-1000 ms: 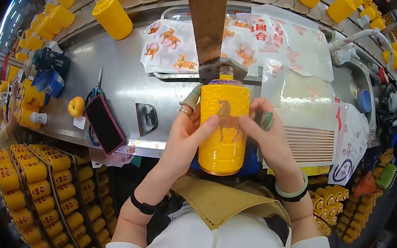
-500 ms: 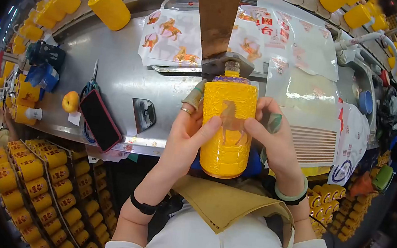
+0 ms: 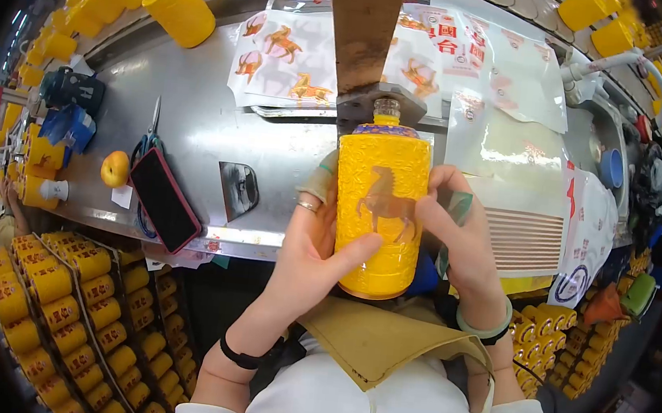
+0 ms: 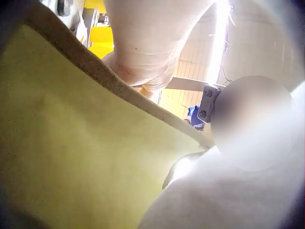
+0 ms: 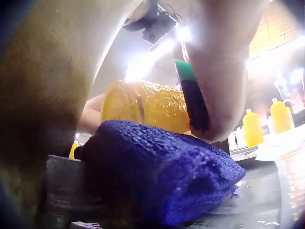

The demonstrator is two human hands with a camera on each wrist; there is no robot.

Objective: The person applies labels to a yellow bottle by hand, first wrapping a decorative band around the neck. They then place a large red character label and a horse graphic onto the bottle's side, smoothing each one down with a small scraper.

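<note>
A yellow embossed bottle (image 3: 357, 265) with a clear glass neck lies front up between both hands, a brown horse decal (image 3: 383, 198) on its face. My left hand (image 3: 308, 240) grips the bottle's left side, its thumb laid on the front below the horse. A cover sits on one left finger, beside a ring. My right hand (image 3: 463, 239) holds the other side, the thumb at the edge by the horse's rump. Against that hand lies a flat green-and-dark strip (image 5: 193, 98). Under the bottle, a blue-purple towel (image 5: 167, 171) shows in the right wrist view.
Horse decal sheets (image 3: 281, 58) lie on the metal table behind a brown post (image 3: 364, 26). Scissors (image 3: 153, 122), a phone (image 3: 166, 200), an apple (image 3: 115, 169) and a dark decal piece (image 3: 237, 191) lie left. A ribbed panel (image 3: 523, 241) is at right; yellow bottles (image 3: 179, 9) line the back.
The left thumb has slid down off the horse to the lower front of the bottle. The right thumb has drawn back toward the bottle's right edge, uncovering more of the horse.
</note>
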